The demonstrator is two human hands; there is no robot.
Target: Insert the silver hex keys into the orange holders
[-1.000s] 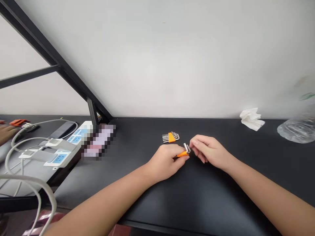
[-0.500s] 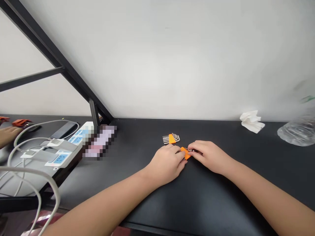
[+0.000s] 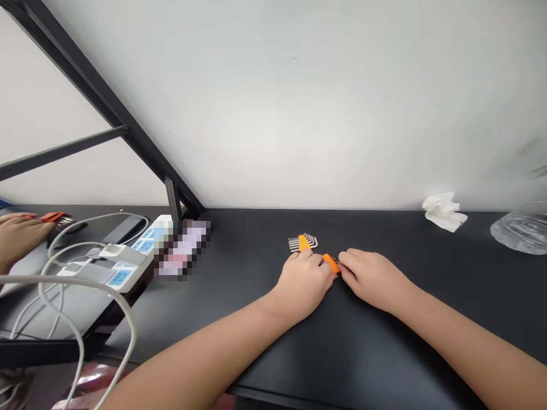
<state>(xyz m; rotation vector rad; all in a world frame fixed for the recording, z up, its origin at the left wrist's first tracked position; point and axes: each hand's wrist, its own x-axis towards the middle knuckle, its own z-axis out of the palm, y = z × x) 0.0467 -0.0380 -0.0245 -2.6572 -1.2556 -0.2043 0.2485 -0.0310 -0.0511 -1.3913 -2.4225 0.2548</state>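
Note:
Between my hands is an orange holder (image 3: 330,263), small and partly covered by fingers. My left hand (image 3: 305,280) is closed on its left side. My right hand (image 3: 371,279) has its thumb and fingers pinched at the holder's right end; what they grip there is too small to make out. Just behind my left hand, a second orange holder (image 3: 303,242) lies on the black table (image 3: 239,285), with several L-shaped metal hex keys through it, their bent ends to the right.
White crumpled tissue (image 3: 444,212) and a clear plastic item (image 3: 523,229) lie at the right. Leftward are a power strip (image 3: 147,246) with looping cables, a blurred-out object (image 3: 183,250), a dark phone (image 3: 123,229), a black frame (image 3: 173,199) and another person's hand (image 3: 25,233).
The view has shifted slightly, moving things rightward. My right fingers have closed in at the holder's right end, where metal pieces showed before. The other person's hand reaches further in.

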